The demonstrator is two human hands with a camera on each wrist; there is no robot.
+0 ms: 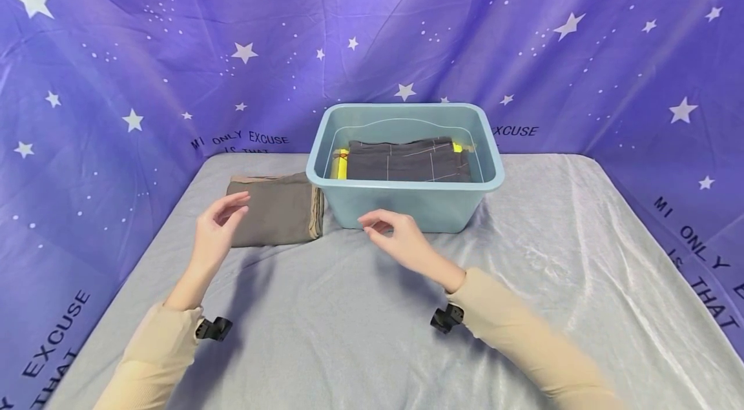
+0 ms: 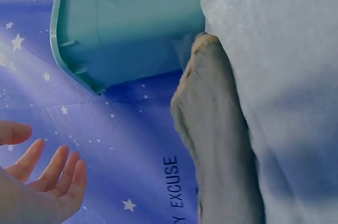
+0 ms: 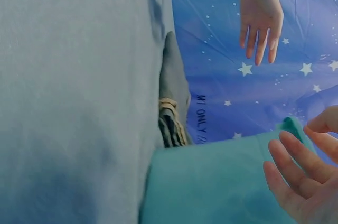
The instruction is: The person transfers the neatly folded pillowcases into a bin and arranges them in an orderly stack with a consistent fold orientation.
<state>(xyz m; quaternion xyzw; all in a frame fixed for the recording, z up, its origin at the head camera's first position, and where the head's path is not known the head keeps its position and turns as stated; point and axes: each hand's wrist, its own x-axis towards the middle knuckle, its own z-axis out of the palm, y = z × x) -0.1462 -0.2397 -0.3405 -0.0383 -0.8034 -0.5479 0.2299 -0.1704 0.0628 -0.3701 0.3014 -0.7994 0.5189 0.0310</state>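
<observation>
A folded grey-brown cloth (image 1: 273, 213) with tan edges lies on the table, left of a blue plastic bin (image 1: 401, 206). Above the cloth's left side hovers my left hand (image 1: 216, 226), holding nothing, its fingers loosely bent; the left wrist view shows those fingers (image 2: 53, 174) spread apart. My right hand (image 1: 401, 242) is in the air in front of the bin, also with nothing in it. Its relaxed fingers (image 3: 296, 166) appear in the right wrist view. Inside the bin rests a folded dark grey cloth (image 1: 407, 161) with thin white lines.
Yellow items (image 1: 342, 164) show beside the dark cloth in the bin. A pale grey velvety cover (image 1: 349, 332) spreads over the table. Behind and at both sides hangs a purple curtain (image 1: 349, 10) with white stars and lettering. Each wrist wears a small black camera (image 1: 214, 328).
</observation>
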